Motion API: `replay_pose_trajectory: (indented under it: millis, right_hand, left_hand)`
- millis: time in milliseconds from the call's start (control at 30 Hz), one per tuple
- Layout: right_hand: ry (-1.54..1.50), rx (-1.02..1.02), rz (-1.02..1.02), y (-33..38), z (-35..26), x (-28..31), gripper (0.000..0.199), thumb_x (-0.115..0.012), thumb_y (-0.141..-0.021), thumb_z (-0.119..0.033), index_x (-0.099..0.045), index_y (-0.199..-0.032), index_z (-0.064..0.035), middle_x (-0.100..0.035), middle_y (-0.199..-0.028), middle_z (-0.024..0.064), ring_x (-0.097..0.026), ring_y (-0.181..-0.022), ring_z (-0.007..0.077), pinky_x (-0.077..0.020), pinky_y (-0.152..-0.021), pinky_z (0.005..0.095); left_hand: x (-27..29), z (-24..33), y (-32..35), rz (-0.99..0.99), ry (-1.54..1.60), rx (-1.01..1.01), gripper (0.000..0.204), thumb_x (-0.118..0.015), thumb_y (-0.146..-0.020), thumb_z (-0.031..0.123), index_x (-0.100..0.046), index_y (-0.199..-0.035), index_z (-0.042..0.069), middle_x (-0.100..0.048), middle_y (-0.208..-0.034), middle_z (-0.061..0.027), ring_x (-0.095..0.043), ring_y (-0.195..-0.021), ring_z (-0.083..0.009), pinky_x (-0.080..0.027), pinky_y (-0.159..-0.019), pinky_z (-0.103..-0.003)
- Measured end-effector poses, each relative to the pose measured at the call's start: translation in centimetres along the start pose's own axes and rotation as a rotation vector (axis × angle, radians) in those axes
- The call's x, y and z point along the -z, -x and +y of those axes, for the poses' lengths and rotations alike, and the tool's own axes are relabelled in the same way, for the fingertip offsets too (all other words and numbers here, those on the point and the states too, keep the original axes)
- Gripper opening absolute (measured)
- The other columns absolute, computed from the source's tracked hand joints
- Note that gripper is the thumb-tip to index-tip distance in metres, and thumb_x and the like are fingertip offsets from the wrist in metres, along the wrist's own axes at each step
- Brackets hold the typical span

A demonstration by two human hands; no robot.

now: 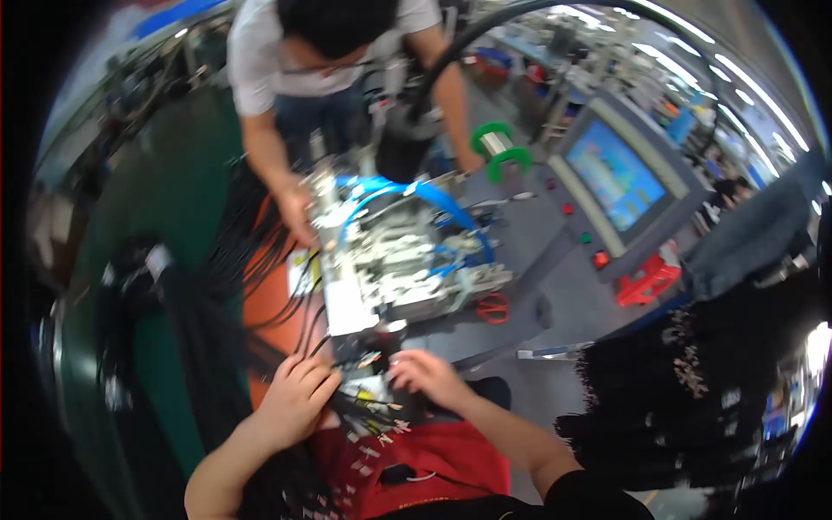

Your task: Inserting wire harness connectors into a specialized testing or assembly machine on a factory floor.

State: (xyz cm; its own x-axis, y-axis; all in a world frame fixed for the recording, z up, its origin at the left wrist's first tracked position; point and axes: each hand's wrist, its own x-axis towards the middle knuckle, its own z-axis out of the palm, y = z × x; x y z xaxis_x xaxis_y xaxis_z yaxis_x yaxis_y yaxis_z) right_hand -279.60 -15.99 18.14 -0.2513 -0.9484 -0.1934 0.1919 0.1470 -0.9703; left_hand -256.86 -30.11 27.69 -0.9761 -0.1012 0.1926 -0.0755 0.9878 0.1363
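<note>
Black cables point(354, 414) bunch at six o'clock of the machine point(407, 260), a left hand point(302, 392) bent at nine, a right hand point(425, 377) loosely curled at two; either's grip cannot be told. Likely light and flexible, they're best held behind the delicate-looking tips point(396, 406).

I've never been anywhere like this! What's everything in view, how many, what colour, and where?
Machine: one, metallic, centre
Tubing: several lengths, blue, on the machine
Spool: one, green with silvery wire, right of the machine
Screen panel: one, grey, blue display, right
Buttons: several, red and green, beside the display
Plastic item: one, red, below the screen panel
Table: one, green, left
Cables: uncountable, black, left
Strands: uncountable, black, far right
Wire bundle: one, dark, pale tips, between the hands
Background: blurred
Co-worker: one, white top, opposite
Left hand: one, bare, at the bundle's left
Right hand: one, bare, at its right
</note>
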Motion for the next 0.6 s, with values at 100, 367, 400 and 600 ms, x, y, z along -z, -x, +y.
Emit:
replay_pose_trajectory:
  millis: [100,367,400,600]
  right_hand:
    - [0.292,0.025,-0.201,-2.8,0.0,-1.8,0.025,-0.052,-0.096,-0.030,-0.060,-0.094,-0.0064,-0.062,-0.075,0.0003,-0.057,-0.064,0.0083,-0.0459,-0.055,0.0254]
    - [0.115,-0.131,-0.382,-4.0,-0.9,-1.9,0.031,-0.048,-0.098,-0.032,-0.058,-0.088,-0.0044,-0.057,-0.069,-0.0011,-0.054,-0.063,0.0063,-0.0441,-0.056,0.0215]
    - [0.099,-0.167,-0.355,-4.3,-1.1,-1.6,0.031,-0.047,-0.098,-0.031,-0.058,-0.087,-0.0042,-0.057,-0.069,-0.0008,-0.054,-0.063,0.0060,-0.0441,-0.056,0.0214]
    - [0.093,-0.123,-0.259,-4.4,-2.3,-1.6,0.032,-0.049,-0.098,-0.028,-0.056,-0.081,-0.0026,-0.055,-0.064,0.0006,-0.053,-0.057,0.0066,-0.0458,-0.053,0.0230]
  left_hand:
    - [-1.8,-0.7,-0.1,0.074,0.044,-0.054,0.045,-0.064,-0.063,0.011,-0.056,-0.106,0.000,-0.055,-0.107,-0.0126,-0.051,-0.107,-0.0302,-0.039,-0.091,-0.044]
    - [-0.5,-1.7,-0.9,-0.100,0.100,-0.042,0.041,-0.068,-0.059,0.016,-0.056,-0.096,0.002,-0.054,-0.099,-0.0120,-0.051,-0.098,-0.0298,-0.041,-0.083,-0.042]
    - [-0.2,-1.7,-1.2,-0.120,0.089,-0.044,0.040,-0.068,-0.059,0.016,-0.056,-0.095,0.002,-0.054,-0.098,-0.0118,-0.051,-0.098,-0.0297,-0.040,-0.083,-0.042]
    - [-1.5,-2.2,-1.4,-0.167,0.130,0.074,0.040,-0.065,-0.064,0.011,-0.056,-0.101,-0.001,-0.054,-0.093,-0.0112,-0.052,-0.092,-0.0291,-0.043,-0.079,-0.038]
